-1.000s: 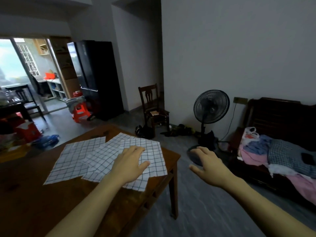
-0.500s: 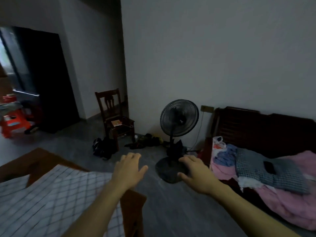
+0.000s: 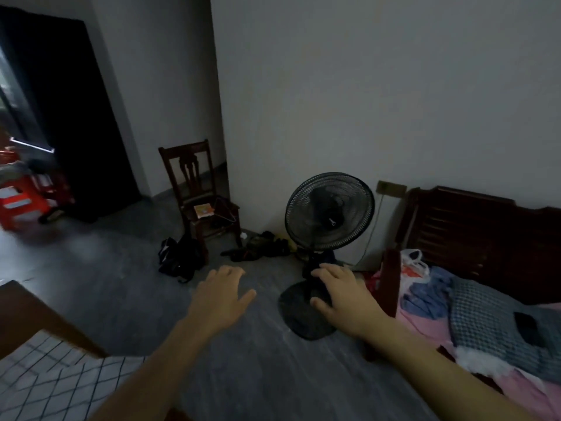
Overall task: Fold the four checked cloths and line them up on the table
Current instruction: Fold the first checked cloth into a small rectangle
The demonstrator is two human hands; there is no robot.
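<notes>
The checked cloths (image 3: 51, 381) lie unfolded and overlapping on the wooden table (image 3: 27, 317), at the bottom-left edge of your view, and only part of them shows, so you cannot count all four from here. Your left forearm crosses just above their near corner. Neither of your hands touches them.

Your left hand (image 3: 223, 296) is held out past the table's corner, over the grey floor, palm down, fingers straight and lightly spread, holding nothing. Your right hand (image 3: 341, 296) is further from the table, palm down too, fingers relaxed and a little apart, also holding nothing; it hangs in front of the base of the black standing fan (image 3: 329, 211).

Beyond the table's far corner a dark wooden chair (image 3: 194, 189) stands against the wall, with a small orange item on its seat and dark bags on the floor beside it. Well away from the table, past the fan, a dark wooden bench (image 3: 473, 235) carries a heap of clothes (image 3: 473, 317). A red stool (image 3: 21, 202) sits by the dark fridge (image 3: 63, 117) behind the table.
</notes>
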